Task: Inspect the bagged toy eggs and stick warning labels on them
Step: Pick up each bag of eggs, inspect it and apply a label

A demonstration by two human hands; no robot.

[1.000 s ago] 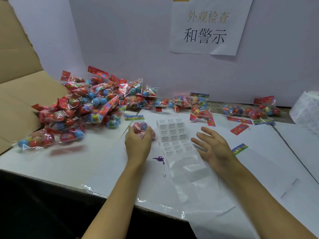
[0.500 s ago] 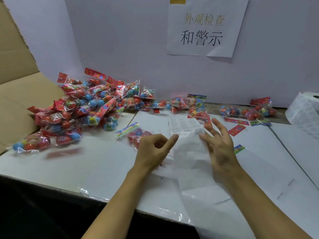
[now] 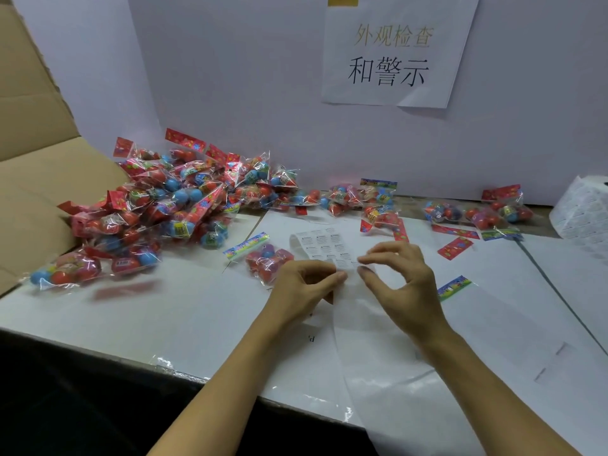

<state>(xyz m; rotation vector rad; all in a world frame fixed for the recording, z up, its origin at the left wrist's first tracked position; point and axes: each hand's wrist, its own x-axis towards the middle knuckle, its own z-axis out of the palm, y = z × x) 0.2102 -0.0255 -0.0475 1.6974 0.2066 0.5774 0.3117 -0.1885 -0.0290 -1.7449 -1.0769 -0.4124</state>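
Note:
A strip of warning labels (image 3: 324,244) on shiny backing paper runs from the table's middle down to its front edge. My left hand (image 3: 304,287) holds the strip's left edge with thumb and fingers. My right hand (image 3: 399,278) pinches at a label on the strip with thumb and forefinger; the other fingers are spread. One bag of toy eggs (image 3: 268,260) with a rainbow header lies just left of my left hand, apart from it. A big pile of bagged eggs (image 3: 174,209) covers the left of the table.
More bagged eggs (image 3: 480,213) lie along the back wall at the right, with loose header cards (image 3: 454,247) nearby. A label roll (image 3: 584,209) stands at the far right. A cardboard box flap (image 3: 29,179) rises at the left. A paper sign (image 3: 391,51) hangs on the wall.
My left hand let go of the egg bag, which now lies on the table, and took the label strip. My right hand rose from flat on the strip to pinching a label.

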